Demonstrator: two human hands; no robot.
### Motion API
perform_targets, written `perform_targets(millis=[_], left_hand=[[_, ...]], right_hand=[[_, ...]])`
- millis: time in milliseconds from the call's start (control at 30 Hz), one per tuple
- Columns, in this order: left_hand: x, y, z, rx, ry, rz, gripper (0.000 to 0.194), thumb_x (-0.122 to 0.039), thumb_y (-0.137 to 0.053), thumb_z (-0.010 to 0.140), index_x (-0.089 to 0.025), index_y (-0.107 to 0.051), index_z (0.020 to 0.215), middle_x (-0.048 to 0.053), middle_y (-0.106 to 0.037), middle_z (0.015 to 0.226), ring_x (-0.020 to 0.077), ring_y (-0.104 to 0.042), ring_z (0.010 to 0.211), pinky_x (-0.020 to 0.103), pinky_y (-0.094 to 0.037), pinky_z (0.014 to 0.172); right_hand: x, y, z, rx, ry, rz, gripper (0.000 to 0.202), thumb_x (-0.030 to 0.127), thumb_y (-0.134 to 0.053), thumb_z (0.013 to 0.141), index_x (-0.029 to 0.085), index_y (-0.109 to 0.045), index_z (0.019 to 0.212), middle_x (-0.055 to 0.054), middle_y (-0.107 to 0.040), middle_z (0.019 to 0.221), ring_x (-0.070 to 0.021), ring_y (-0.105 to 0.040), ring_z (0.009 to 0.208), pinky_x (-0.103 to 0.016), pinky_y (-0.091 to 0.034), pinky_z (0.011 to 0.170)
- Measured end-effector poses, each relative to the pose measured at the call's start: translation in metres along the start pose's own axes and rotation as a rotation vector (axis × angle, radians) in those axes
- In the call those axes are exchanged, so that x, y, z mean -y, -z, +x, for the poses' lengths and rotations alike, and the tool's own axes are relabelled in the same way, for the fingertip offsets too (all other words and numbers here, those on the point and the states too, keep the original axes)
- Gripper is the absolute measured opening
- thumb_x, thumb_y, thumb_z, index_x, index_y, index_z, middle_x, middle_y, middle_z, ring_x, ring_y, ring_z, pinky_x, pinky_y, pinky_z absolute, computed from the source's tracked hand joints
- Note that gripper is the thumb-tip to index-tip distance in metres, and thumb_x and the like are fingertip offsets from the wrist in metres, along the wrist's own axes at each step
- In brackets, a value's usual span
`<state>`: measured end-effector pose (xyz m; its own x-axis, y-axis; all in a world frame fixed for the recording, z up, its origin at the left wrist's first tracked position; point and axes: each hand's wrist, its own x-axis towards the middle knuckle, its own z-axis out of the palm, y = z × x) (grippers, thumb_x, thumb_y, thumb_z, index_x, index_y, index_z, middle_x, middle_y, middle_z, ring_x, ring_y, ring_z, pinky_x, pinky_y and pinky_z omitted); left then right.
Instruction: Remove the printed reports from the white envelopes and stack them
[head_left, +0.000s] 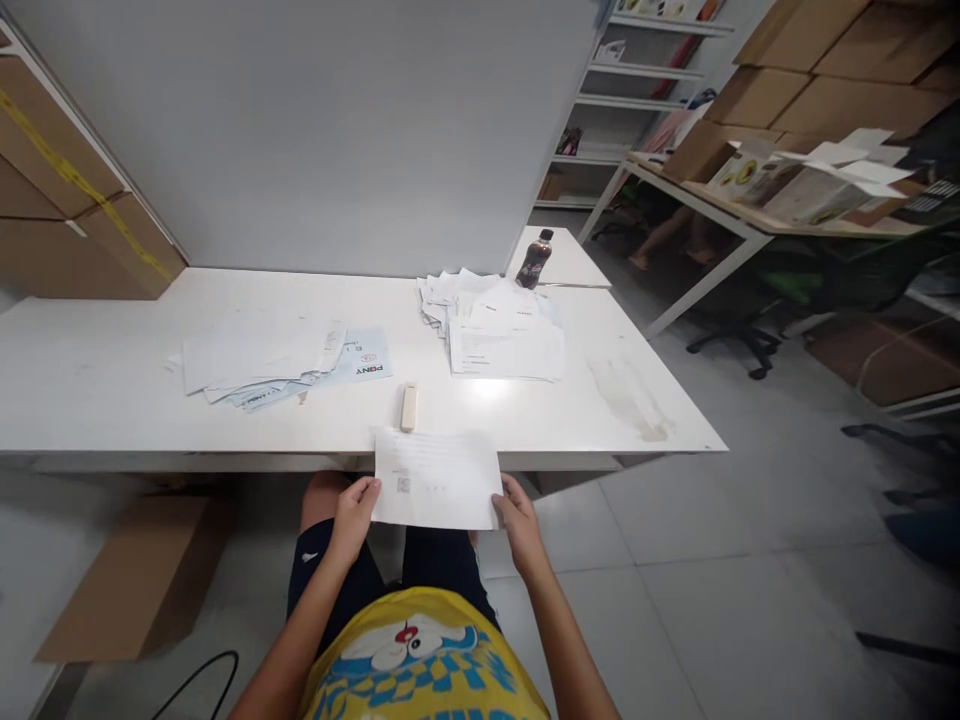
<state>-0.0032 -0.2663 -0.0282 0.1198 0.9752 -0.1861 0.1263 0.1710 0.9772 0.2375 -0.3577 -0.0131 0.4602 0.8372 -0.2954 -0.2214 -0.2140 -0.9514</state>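
A white sheet of paper (442, 480) with faint print and a small square code is stretched between my hands, over my lap at the table's front edge. My left hand (355, 515) pinches its left edge. On the right edge, my right hand (519, 518) is closed with thumb on top. Just beyond the sheet lies a small cream stapler-like object (409, 408). To the left is a fanned pile of papers (262, 355), with a pale blue printed sheet (369, 355) under it. Another stack of papers (506, 345) lies to the right.
A dark drink bottle (535, 260) stands behind the right stack on the white table (585, 400). A grey panel (322, 130) rises at the back. Cardboard boxes (82, 190) sit at the left. A second table (720, 205) and a person's bare legs (667, 238) are off to the right.
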Motion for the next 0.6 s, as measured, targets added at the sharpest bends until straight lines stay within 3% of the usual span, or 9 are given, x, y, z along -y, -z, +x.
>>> perform_targets(millis=[133, 333, 533, 600], left_hand=[[-0.005, -0.003, -0.001, -0.006, -0.006, 0.005, 0.037, -0.051, -0.061, 0.073, -0.016, -0.059, 0.063, -0.001, -0.055, 0.061, 0.0132, -0.047, 0.059, 0.022, -0.036, 0.054], [0.006, -0.01, -0.012, -0.038, 0.031, -0.067, 0.039, -0.053, -0.062, 0.072, -0.016, -0.055, 0.06, -0.002, -0.051, 0.058, 0.0119, -0.045, 0.057, 0.021, -0.035, 0.052], [-0.002, -0.026, -0.002, -0.025, 0.004, -0.09, 0.044, -0.059, -0.062, 0.07, -0.016, -0.058, 0.065, -0.002, -0.051, 0.058, 0.0117, -0.043, 0.055, 0.021, -0.034, 0.049], [-0.004, -0.03, 0.002, 0.001, -0.007, -0.07, 0.044, -0.059, -0.062, 0.071, -0.015, -0.06, 0.067, -0.002, -0.05, 0.056, 0.011, -0.04, 0.052, 0.02, -0.031, 0.045]], right_hand=[[0.0, 0.008, 0.004, -0.011, 0.019, -0.047, 0.036, 0.036, -0.057, 0.07, 0.019, -0.06, 0.101, 0.0, -0.063, 0.067, -0.0182, -0.055, 0.062, -0.026, -0.042, 0.056], [-0.011, 0.015, 0.008, 0.001, 0.119, -0.116, 0.04, 0.044, -0.057, 0.075, 0.017, -0.062, 0.105, -0.002, -0.064, 0.07, -0.0173, -0.055, 0.062, -0.027, -0.043, 0.055], [-0.009, 0.023, 0.017, -0.043, 0.151, -0.151, 0.045, 0.049, -0.056, 0.076, 0.016, -0.061, 0.107, -0.005, -0.066, 0.078, -0.0187, -0.057, 0.065, -0.03, -0.047, 0.057], [-0.003, 0.026, 0.017, -0.142, 0.228, -0.231, 0.044, 0.045, -0.055, 0.078, 0.016, -0.06, 0.11, -0.007, -0.065, 0.086, -0.0209, -0.059, 0.074, -0.034, -0.05, 0.067]])
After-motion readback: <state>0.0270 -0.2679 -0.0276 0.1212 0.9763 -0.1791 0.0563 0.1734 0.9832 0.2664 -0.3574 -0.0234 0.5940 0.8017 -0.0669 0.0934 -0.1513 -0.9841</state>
